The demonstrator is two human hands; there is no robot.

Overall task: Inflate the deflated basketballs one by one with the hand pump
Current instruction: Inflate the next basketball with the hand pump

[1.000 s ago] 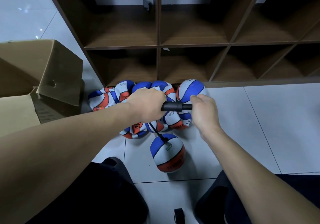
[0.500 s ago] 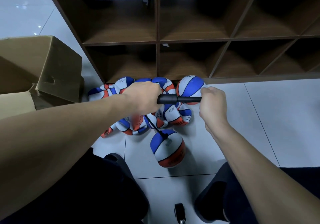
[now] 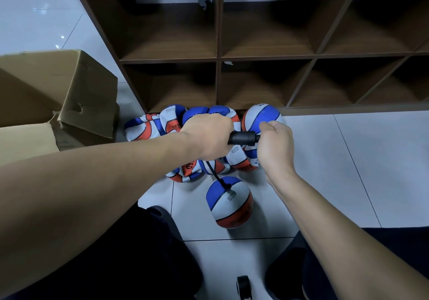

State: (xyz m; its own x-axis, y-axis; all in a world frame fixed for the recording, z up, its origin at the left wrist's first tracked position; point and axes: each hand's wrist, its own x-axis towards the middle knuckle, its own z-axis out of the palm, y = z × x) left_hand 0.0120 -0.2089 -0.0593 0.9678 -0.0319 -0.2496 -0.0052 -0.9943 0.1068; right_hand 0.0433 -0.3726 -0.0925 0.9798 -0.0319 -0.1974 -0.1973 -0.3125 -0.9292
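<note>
White floor tiles before wooden cubbies carry the basketball, hosed to a level hand pump clamped crosswise above it by left hand and right hand.

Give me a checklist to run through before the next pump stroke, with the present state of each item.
1. Left hand grips the pump barrel: ok.
2. Right hand holds the handle end: ok; the handle itself is hidden in the fist.
3. Plunger pushed in, ready to be pulled out: ok; no rod shows between barrel and right hand.
4. Hose runs from the pump down to the ball on the floor: ok.
5. Needle seated in the valve: cannot tell; too small to see.
6. Ball firm enough to stop: cannot tell; it looks round, unlike the crumpled balls in the pile.
</note>
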